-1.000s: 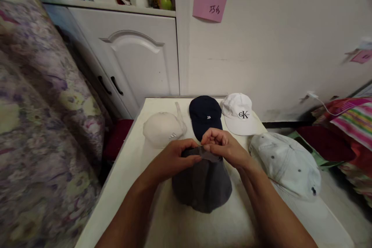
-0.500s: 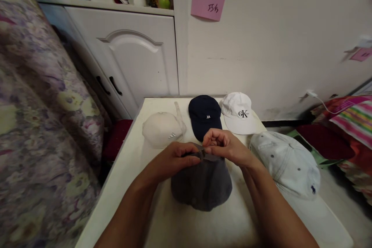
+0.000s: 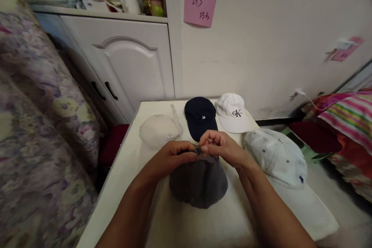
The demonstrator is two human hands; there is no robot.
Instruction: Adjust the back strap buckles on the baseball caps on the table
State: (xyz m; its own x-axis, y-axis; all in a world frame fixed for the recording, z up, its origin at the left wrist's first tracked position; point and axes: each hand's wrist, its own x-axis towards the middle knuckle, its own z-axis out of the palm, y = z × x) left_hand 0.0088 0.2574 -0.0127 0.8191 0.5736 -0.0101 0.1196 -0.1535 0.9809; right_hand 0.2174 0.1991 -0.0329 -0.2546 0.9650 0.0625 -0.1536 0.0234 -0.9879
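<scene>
A dark grey cap [image 3: 199,180] lies in front of me on a white table [image 3: 139,186]. My left hand [image 3: 170,157] is closed on the cap's far edge, pinching its strap. Right beside it, my right hand [image 3: 222,148] is closed too, fingers pinching the same strap at the cap's back. The fingertips of both hands meet over the small buckle. Beyond them lie a beige cap [image 3: 158,131], a navy cap [image 3: 200,116] and a white cap [image 3: 232,111] with a black logo. A pale denim cap [image 3: 276,155] sits to the right.
A white cabinet door [image 3: 128,66] and a wall with a pink note [image 3: 200,0] stand behind the table. Floral bedding [image 3: 37,124] fills the left side. Striped cloth [image 3: 345,116] lies at the right, with a white cable plugged into the wall.
My hands stay pinched on the grey cap's strap with only small finger shifts. The view has swung slightly, so everything sits a little further left in the picture.
</scene>
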